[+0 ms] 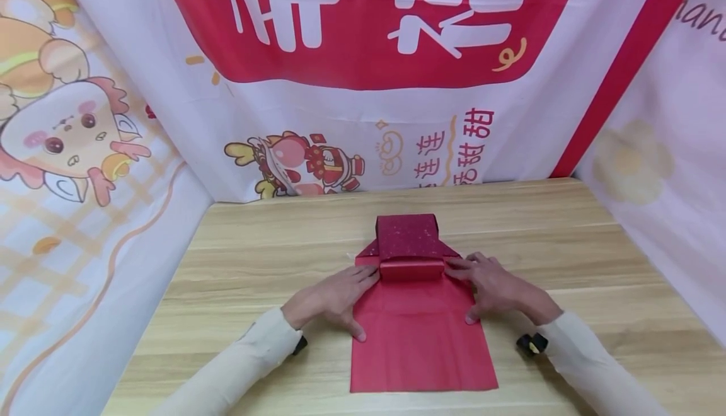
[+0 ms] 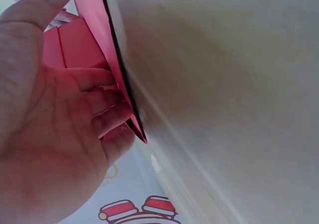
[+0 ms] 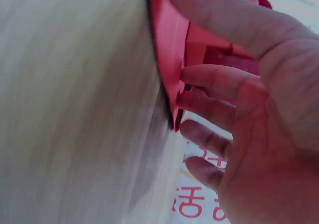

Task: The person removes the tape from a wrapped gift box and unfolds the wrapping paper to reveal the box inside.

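Observation:
A red sheet of wrapping paper (image 1: pixel 422 346) lies on the table, its near part spread flat. At its far end sits a dark red, speckled box-shaped bundle (image 1: pixel 408 236), with a folded red strip (image 1: pixel 411 270) along its near side. My left hand (image 1: pixel 343 293) rests on the paper's left edge, fingertips beside the strip. Opposite it, my right hand (image 1: pixel 490 283) touches the right edge, thumb apart from the fingers. Both wrist views show the paper (image 2: pixel 94 20) under extended or slightly bent fingers (image 3: pixel 209 79). The bundle's underside is hidden.
The wooden table (image 1: pixel 255 265) ends at a printed cloth backdrop (image 1: pixel 351 113) behind the bundle. More printed cloth hangs at the left (image 1: pixel 74 183) and right (image 1: pixel 635 151). A dark wrist device (image 1: pixel 532 344) sits below the right cuff.

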### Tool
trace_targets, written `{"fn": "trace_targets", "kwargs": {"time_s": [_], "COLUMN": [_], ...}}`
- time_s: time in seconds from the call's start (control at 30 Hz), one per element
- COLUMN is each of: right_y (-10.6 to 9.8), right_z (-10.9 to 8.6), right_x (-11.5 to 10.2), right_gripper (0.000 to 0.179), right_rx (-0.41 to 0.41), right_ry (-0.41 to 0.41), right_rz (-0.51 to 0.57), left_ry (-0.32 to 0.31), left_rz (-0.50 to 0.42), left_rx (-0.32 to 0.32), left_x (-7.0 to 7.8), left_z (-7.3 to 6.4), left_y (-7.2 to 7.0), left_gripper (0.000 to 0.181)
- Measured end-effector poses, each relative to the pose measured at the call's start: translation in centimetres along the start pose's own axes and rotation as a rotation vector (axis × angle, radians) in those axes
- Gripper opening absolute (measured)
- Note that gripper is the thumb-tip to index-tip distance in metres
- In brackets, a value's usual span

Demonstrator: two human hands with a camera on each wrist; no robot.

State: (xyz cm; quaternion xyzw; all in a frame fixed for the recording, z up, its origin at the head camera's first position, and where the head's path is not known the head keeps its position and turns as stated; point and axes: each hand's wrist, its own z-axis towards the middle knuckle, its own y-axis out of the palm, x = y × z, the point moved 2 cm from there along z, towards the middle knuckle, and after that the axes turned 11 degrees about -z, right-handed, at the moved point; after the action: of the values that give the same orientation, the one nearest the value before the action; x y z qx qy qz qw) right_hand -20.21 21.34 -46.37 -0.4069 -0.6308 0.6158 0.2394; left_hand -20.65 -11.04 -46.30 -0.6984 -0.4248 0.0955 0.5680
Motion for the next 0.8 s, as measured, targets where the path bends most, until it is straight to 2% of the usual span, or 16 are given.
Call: {"fn": "trace_targets", "kwargs": {"time_s": [0.13,0.27,0.43,0.6,0.7,0.8], "right_y": [0.3,0.6,0.7,0.6,0.7,0.7], "right_z": [0.4,0.8,1.1,1.3,1.4,1.8], "right_x": [-0.3,-0.1,-0.2,-0.4,-0.3,0.0], "right_gripper": [0.069,0.053,0.057,0.056,0.064,0.073], "right_rx": [0.001,0.04,0.053,0.113,0.135,0.126], "right_ry": [-0.057,-0.065,-0.039,-0.053,-0.056,-0.048], "right_rz": [0.098,0.105,0.053,-0.024,-0.047,-0.043], "left_ry": [0.0,0.019,0.038,0.033,0.021,0.003], "left_rz": [-0.007,-0.079,-0.101,-0.022,0.013,-0.007], "left_rx": [-0.012,0.001,0.013,0.019,0.024,0.044], "left_x": [0.0,-0.5,-0.8,-0.9,-0.9,-1.1], "left_z": [0.4,0.7,0.9,1.3,1.6,2.0], "left_y": [-0.1,0.0,-0.1,-0.2,-0.3,-0.6], "left_gripper": [0.122,0.126,0.132,0.136,0.137,0.131]}}
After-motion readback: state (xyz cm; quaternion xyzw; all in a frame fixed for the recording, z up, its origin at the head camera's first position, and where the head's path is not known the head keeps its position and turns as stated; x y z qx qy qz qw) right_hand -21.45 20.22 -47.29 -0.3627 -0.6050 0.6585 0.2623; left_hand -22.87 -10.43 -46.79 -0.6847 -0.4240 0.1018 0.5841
